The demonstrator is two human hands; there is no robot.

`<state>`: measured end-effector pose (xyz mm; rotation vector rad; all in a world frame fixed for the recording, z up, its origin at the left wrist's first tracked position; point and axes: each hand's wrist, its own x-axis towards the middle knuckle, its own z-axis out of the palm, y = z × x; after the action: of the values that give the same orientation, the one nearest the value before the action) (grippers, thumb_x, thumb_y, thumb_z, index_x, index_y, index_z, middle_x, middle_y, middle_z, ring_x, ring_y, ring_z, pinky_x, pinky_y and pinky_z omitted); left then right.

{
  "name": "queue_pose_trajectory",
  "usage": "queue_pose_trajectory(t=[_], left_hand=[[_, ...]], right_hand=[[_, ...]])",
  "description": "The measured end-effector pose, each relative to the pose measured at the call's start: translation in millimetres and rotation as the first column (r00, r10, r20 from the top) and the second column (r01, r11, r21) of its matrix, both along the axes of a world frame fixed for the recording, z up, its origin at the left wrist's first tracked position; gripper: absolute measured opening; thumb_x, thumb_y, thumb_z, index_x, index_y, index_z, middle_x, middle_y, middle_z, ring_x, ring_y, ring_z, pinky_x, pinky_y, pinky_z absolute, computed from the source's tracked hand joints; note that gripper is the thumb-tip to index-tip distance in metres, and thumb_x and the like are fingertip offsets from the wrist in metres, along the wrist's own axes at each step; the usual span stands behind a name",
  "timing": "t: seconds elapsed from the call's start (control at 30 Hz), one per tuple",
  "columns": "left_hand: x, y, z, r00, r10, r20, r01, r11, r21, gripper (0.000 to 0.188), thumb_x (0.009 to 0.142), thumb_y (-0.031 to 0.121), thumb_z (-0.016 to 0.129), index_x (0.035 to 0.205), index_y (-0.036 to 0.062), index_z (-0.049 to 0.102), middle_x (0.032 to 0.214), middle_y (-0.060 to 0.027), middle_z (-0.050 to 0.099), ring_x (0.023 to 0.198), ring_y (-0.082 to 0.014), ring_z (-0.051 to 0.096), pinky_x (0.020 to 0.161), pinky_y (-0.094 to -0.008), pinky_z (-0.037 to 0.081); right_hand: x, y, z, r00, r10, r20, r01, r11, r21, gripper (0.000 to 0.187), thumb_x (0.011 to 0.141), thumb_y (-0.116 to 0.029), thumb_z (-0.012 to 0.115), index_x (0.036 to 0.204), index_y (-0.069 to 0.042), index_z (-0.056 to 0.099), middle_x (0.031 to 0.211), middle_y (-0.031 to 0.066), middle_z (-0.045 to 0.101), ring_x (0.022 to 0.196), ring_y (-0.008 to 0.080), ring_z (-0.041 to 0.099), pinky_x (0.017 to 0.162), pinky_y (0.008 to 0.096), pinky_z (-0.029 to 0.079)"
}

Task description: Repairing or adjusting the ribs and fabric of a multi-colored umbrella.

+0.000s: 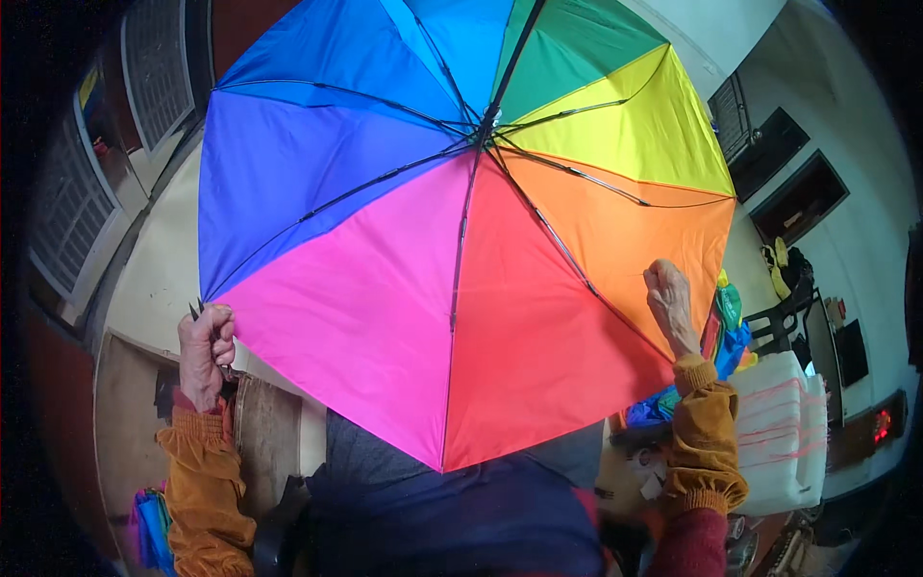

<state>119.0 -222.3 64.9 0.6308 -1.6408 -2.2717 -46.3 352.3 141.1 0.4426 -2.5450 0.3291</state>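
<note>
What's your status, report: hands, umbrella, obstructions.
Left hand closed on dark pointed tool by pink panel. Right hand fisted before orange panel. Umbrella open, underside showing. No obstruction visible.

There are 1 open umbrella (pixel 505 264), 2 hands (pixel 203 346) (pixel 670 300) and 2 mustard sleeves (pixel 204 486) (pixel 710 438).

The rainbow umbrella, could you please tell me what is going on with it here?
A person has an umbrella spread open in front of them, with its inner side and dark ribs facing the camera. The left hand is closed around a dark pointed tool at the corner where the pink and violet panels meet. The right hand is a fist in front of the orange panel; whether it holds anything small cannot be told.
</note>
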Motion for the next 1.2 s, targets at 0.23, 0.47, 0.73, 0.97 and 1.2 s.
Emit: queue_pose_trajectory(t=[0.23, 0.47, 0.73, 0.97, 1.2], left_hand=[[0, 14, 1, 0.999, -0.033, 0.032, 0.034, 0.998, -0.046, 0.012, 0.077, 0.016, 0.058, 0.073, 0.0064, 0.052, 0.055, 0.003, 0.043, 0.038, -0.0016, 0.029, 0.033, -0.0174, 0.019], [15, 24, 12, 0.96, -0.218, 0.176, 0.245, 0.958, -0.149, 0.014, 0.075, 0.017, 0.058, 0.068, 0.0071, 0.052, 0.052, 0.0036, 0.042, 0.039, -0.0019, 0.031, 0.034, -0.0185, 0.021], [33, 43, 10, 0.921, -0.276, 0.276, 0.365, 0.861, -0.355, 0.014, 0.071, 0.017, 0.057, 0.063, 0.0072, 0.051, 0.053, 0.0036, 0.045, 0.041, -0.0033, 0.035, 0.037, -0.0201, 0.025], [39, 45, 18, 0.899, -0.289, 0.329, 0.406, 0.833, -0.377, 0.014, 0.072, 0.017, 0.058, 0.064, 0.0059, 0.053, 0.052, 0.0042, 0.044, 0.043, -0.0028, 0.036, 0.041, -0.0194, 0.025], [29, 31, 10, 0.963, -0.118, 0.243, 0.23, 0.831, -0.506, 0.016, 0.079, 0.014, 0.056, 0.068, 0.0024, 0.056, 0.054, 0.0031, 0.046, 0.047, -0.0033, 0.037, 0.044, -0.0199, 0.029]], right_hand=[[9, 13, -9, 0.998, -0.04, -0.051, 0.042, 0.998, 0.052, 0.016, 0.08, -0.012, 0.055, 0.075, 0.002, 0.049, 0.068, 0.0204, 0.052, 0.063, 0.0365, 0.051, 0.055, 0.0423, 0.038], [39, 27, -9, 0.981, -0.095, 0.169, 0.064, 0.981, 0.184, 0.011, 0.08, -0.008, 0.053, 0.075, 0.002, 0.052, 0.072, 0.0209, 0.054, 0.07, 0.0396, 0.054, 0.059, 0.0446, 0.042], [65, 49, 0, 0.959, -0.056, 0.279, 0.027, 0.994, 0.104, 0.015, 0.074, 0.0, 0.051, 0.087, 0.0, 0.06, 0.079, 0.016, 0.058, 0.067, 0.0318, 0.058, 0.062, 0.0377, 0.045], [48, -72, -40, 0.897, 0.398, 0.19, -0.371, 0.914, -0.164, 0.016, 0.071, -0.004, 0.058, 0.087, -0.001, 0.058, 0.082, 0.0152, 0.055, 0.071, 0.0312, 0.056, 0.06, 0.0404, 0.045], [18, -170, -103, 0.822, 0.411, 0.394, -0.512, 0.837, 0.195, 0.021, 0.072, -0.005, 0.061, 0.092, 0.002, 0.056, 0.081, 0.0165, 0.053, 0.065, 0.0339, 0.054, 0.055, 0.0388, 0.045]])
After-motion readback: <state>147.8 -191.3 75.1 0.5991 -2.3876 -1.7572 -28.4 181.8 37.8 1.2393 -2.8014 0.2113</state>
